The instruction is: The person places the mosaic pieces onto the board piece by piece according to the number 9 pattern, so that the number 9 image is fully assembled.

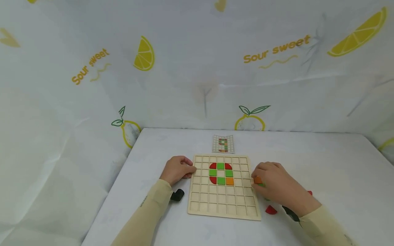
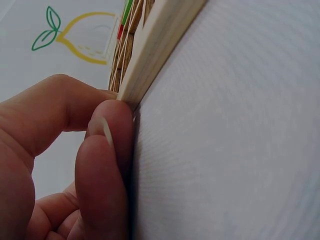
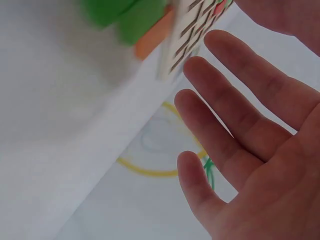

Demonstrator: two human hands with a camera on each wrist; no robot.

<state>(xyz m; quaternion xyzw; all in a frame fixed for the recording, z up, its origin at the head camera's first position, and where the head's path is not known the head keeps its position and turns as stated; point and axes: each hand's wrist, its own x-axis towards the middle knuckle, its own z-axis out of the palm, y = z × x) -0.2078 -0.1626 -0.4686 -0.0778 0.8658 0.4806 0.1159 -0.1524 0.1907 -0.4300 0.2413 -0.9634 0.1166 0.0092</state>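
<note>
A square wooden grid board (image 1: 223, 208) lies on the white table, with red, green and orange pieces (image 1: 229, 181) set in its upper middle cells. My left hand (image 1: 178, 169) holds the board's left edge, thumb and forefinger at the rim; the left wrist view shows these fingertips (image 2: 117, 112) right against the wood. Beside the board's right edge, my right hand (image 1: 274, 181) hovers over loose pieces, among them an orange one (image 1: 257, 180) and green ones (image 3: 142, 22). Its fingers (image 3: 245, 115) are extended and spread in the right wrist view, apart from these pieces. The hand partly hides the pile in the head view.
Behind the board lies a small pattern card (image 1: 223, 144) with a coloured figure on a grid. A red quarter-round piece (image 1: 271, 209) lies near the board's lower right, and another red piece (image 1: 309, 192) shows past my right wrist. A lemon-print cloth (image 1: 197, 68) hangs behind the table.
</note>
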